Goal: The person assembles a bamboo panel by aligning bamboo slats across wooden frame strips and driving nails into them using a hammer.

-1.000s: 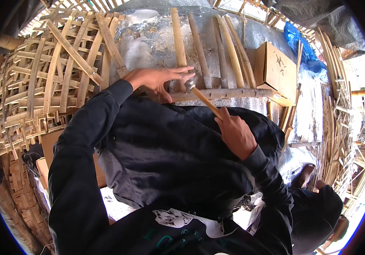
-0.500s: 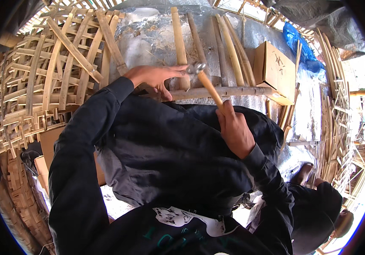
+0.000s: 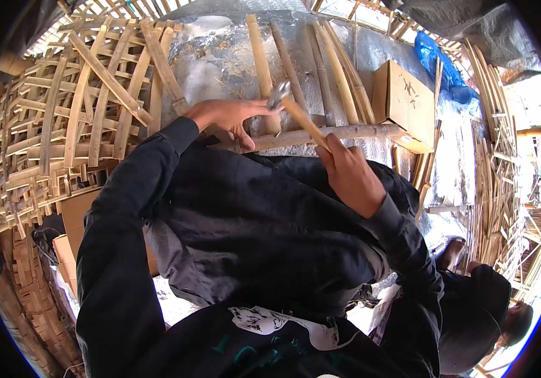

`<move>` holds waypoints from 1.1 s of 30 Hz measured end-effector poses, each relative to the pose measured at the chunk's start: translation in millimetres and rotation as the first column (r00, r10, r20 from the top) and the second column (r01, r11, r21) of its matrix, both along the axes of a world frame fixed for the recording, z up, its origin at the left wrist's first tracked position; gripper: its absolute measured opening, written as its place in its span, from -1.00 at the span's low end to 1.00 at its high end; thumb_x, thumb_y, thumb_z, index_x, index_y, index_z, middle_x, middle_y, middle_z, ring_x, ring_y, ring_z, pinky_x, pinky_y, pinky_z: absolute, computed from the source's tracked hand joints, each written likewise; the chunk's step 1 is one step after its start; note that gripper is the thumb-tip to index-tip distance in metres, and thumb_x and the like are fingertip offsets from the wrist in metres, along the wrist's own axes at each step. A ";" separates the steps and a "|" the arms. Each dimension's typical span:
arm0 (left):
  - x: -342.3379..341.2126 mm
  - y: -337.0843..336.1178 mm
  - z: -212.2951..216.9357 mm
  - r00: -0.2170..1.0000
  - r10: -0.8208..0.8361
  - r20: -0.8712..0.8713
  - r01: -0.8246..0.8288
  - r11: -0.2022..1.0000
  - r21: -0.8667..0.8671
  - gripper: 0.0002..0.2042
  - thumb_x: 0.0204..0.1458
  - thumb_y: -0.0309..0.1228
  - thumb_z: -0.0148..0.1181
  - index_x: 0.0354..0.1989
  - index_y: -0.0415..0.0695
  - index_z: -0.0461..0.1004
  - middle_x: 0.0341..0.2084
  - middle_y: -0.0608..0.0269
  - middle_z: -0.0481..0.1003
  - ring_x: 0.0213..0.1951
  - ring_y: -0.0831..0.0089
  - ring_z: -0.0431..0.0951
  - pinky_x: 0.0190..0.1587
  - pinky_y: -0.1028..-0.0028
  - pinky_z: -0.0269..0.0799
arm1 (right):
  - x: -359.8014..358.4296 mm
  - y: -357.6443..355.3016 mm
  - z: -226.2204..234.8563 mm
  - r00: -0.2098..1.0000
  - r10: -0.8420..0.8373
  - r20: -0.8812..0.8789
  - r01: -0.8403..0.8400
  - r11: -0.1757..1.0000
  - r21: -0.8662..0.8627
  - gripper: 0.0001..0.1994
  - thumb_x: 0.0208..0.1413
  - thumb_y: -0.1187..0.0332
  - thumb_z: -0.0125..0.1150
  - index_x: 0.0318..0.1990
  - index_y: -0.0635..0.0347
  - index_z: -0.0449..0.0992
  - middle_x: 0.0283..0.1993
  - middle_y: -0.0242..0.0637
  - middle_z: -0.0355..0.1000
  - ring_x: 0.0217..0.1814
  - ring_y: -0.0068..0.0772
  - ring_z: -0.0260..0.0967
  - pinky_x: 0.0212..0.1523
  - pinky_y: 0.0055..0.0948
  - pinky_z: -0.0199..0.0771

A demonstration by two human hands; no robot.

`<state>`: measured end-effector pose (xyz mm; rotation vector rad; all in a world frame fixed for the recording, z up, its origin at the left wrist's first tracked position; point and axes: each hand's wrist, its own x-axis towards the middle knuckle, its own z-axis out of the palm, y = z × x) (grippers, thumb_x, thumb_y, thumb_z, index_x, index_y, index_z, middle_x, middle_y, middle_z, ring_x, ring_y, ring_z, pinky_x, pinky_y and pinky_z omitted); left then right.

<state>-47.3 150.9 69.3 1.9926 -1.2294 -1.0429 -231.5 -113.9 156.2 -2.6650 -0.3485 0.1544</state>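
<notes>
My right hand [image 3: 355, 176] is closed round the pale wooden handle of a hammer [image 3: 306, 124]. The hammer's metal head is up by the fingertips of my left hand [image 3: 229, 118], over an upright bamboo strip [image 3: 261, 63]. My left hand has its fingers stretched toward that strip and its thumb held apart, down by a horizontal bamboo pole [image 3: 340, 133]. The hammer head partly hides the left fingertips, so I cannot tell whether they pinch anything small. The strip's lower end meets the pole. Dark cloth covers my lap just below the pole.
More bamboo strips [image 3: 330, 72] lie to the right on a silvery sheet [image 3: 204, 57]. A cardboard box [image 3: 406, 104] stands at the pole's right end. On the left is a woven bamboo lattice [image 3: 62, 101]. Another person [image 3: 472, 315] sits low at the right. A blue plastic sheet [image 3: 437, 66] is behind.
The hammer head has shifted slightly left and its handle has turned, with my right hand moving a little. My left hand stays in place.
</notes>
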 end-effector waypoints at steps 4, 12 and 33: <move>-3.6 -0.8 5.2 0.925 0.133 -0.355 -0.135 0.991 0.020 0.18 -0.17 -0.28 0.66 0.61 0.18 -0.11 0.61 0.13 -0.27 0.52 0.20 0.08 0.25 0.18 0.48 | 3.0 -25.2 -10.7 0.996 0.037 -0.087 -0.039 0.999 -0.021 -0.79 0.35 0.32 0.18 -0.16 0.32 0.42 -0.40 0.17 0.45 -0.28 0.31 0.43 -0.25 0.14 0.42; 5.3 2.5 -29.1 0.995 -0.080 0.065 0.094 0.962 -0.258 0.20 -0.25 -0.18 0.68 0.57 -0.14 -0.04 0.60 0.10 -0.15 0.57 0.17 -0.06 0.53 0.20 0.07 | 6.1 -26.1 -9.6 0.982 0.051 -0.182 -0.049 0.999 0.016 -0.84 0.36 0.35 0.15 -0.17 0.27 0.42 -0.36 0.18 0.45 -0.25 0.37 0.39 -0.22 0.11 0.37; 5.6 -0.9 -21.0 0.998 -0.048 0.029 0.050 0.996 -0.068 0.24 -0.27 -0.17 0.67 0.59 -0.08 -0.09 0.62 0.19 -0.26 0.58 0.19 -0.12 0.53 0.22 0.03 | -1.3 -8.6 -5.2 0.992 -0.097 0.082 0.095 0.995 0.032 -0.78 0.36 0.28 0.16 -0.17 0.30 0.42 -0.38 0.13 0.44 -0.30 0.32 0.41 -0.21 0.11 0.40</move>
